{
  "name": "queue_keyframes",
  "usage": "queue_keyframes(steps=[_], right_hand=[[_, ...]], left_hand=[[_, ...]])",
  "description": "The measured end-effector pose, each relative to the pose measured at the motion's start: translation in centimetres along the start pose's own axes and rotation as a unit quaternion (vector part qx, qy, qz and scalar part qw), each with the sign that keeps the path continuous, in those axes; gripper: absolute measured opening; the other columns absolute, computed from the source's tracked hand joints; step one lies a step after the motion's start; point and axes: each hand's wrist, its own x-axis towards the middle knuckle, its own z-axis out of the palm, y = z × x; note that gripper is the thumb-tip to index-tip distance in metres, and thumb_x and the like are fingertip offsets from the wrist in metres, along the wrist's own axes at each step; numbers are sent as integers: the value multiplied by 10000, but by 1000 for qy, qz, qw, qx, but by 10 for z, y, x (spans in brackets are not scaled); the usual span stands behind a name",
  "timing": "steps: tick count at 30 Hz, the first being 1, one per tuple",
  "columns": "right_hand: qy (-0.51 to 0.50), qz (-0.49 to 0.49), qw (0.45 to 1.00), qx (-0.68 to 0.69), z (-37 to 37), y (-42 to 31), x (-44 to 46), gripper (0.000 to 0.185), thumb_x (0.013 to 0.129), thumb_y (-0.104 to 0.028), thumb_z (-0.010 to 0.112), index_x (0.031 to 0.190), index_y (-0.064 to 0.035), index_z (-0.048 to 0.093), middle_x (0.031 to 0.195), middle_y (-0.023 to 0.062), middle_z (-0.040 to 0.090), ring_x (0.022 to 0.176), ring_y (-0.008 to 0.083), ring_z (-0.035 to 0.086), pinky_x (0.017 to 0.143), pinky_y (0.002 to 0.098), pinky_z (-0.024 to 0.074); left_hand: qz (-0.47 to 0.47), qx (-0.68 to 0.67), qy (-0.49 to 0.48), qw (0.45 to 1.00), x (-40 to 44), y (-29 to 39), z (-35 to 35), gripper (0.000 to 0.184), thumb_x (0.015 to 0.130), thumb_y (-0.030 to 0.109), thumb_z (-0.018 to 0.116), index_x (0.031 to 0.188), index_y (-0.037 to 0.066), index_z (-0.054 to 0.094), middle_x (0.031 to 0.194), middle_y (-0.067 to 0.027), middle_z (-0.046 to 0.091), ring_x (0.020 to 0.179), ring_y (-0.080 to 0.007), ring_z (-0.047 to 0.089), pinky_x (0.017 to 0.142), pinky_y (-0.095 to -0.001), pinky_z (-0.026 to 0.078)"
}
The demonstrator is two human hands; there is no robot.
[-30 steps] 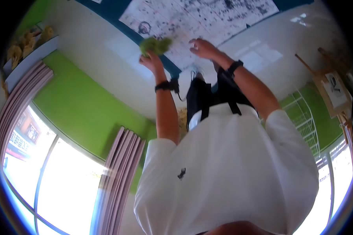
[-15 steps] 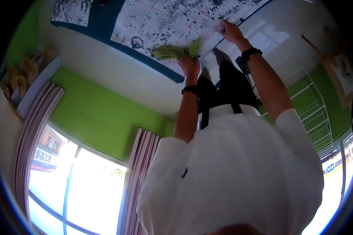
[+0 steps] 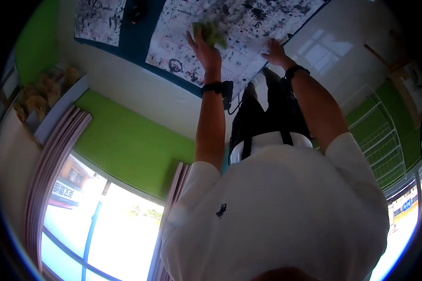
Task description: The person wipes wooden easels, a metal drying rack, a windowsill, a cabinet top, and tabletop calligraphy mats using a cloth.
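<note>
A crumpled green cloth (image 3: 209, 34) is under and around the fingers of my left hand (image 3: 206, 52), which presses it on a white sheet (image 3: 173, 40) with a red grid and many black ink marks. My right hand (image 3: 277, 55) rests at the sheet's near right edge. Its thumb stands apart from its fingers, and nothing shows in it. The sheet lies on a dark teal mat (image 3: 143, 28). Both wrists wear black bands.
Another ink-marked sheet (image 3: 98, 21) lies at the far left, with a small dark object (image 3: 136, 14) near it. A white wire rack (image 3: 382, 136) stands at the right. Brown bundles fill a pale shelf box (image 3: 61, 110) by the curtain (image 3: 56, 159).
My left hand has moved up and left across the sheet with the green cloth. My right hand has shifted slightly down, and its fingers have spread from a pinch.
</note>
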Motion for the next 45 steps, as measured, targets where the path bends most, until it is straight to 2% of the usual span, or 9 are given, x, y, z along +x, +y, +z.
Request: queue_keyframes(steps=[5, 10, 20, 27, 30, 33, 39, 41, 45], right_hand=[[18, 9, 1000, 14, 11, 0, 10, 772, 824, -490, 676, 1322, 37, 411, 1332, 273, 412, 1265, 442, 416, 1018, 482, 406], [50, 39, 987, -148, 37, 13, 39, 825, 880, -640, 474, 1269, 86, 520, 1360, 318, 365, 1266, 471, 375, 1062, 499, 328], [17, 89, 985, -149, 17, 0, 40, 944, 853, -585, 593, 1385, 117, 253, 1401, 326, 356, 1324, 479, 330, 1087, 495, 304], [102, 92, 990, -14, 34, 22, 41, 939, 785, -596, 682, 1328, 75, 313, 1365, 298, 388, 1231, 432, 449, 1057, 463, 355], [109, 126, 985, -40, 24, -5, 36, 917, 757, -542, 744, 1303, 61, 321, 1251, 235, 483, 1029, 344, 572, 811, 416, 531], [85, 214, 973, 5, 20, -10, 38, 929, 749, -551, 750, 1308, 50, 314, 1154, 196, 556, 909, 267, 607, 590, 348, 576], [79, 150, 986, -1, 24, 12, 46, 997, 777, -576, 705, 1392, 73, 263, 1380, 278, 387, 1141, 388, 525, 907, 478, 500], [72, 67, 980, -175, 24, 12, 49, 982, 790, -610, 657, 1388, 84, 302, 1388, 296, 405, 1260, 437, 444, 1101, 545, 271], [92, 85, 978, -168, 20, -1, 41, 989, 775, -649, 633, 1366, 91, 347, 1392, 299, 418, 1310, 434, 408, 1145, 548, 141]], left_hand=[[-70, 205, -238, 947, -31, -53, 11, 855, 738, -183, 526, 1495, 96, 243, 1543, -267, 116, 1397, -496, 171, 1110, -559, 287], [-19, 197, -223, 955, -84, -50, 12, 788, 728, -144, 556, 1451, 24, 293, 1458, -274, 305, 1348, -465, 286, 1129, -505, 263], [178, 95, -347, 916, -206, -77, -16, 455, 774, 34, 575, 1228, 70, 583, 1298, -126, 493, 1283, -325, 436, 1045, -498, 362], [-77, 294, -105, 947, -146, -122, -78, 566, 785, 57, 559, 1346, 103, 501, 1371, -114, 497, 1312, -359, 405, 1030, -541, 309], [-158, 278, -42, 947, -107, -158, -105, 561, 879, 173, 536, 1410, 47, 406, 1462, -211, 383, 1347, -438, 344, 1078, -573, 267], [-45, 200, 6, 979, -68, -185, -108, 555, 881, 176, 526, 1404, 36, 407, 1464, -259, 349, 1358, -455, 310, 1096, -594, 241], [37, 158, -72, 984, -66, -164, -47, 546, 893, 156, 503, 1427, 83, 410, 1516, -283, 218, 1362, -535, 192, 1109, -648, 153], [-65, 148, -86, 983, -99, -117, -14, 568, 849, 93, 505, 1413, 106, 440, 1492, -278, 259, 1344, -574, 179, 1101, -662, 150], [6, 73, -214, 974, -173, -33, 29, 655, 748, 11, 531, 1391, 127, 474, 1434, -244, 341, 1364, -555, 172, 1104, -643, 194]])
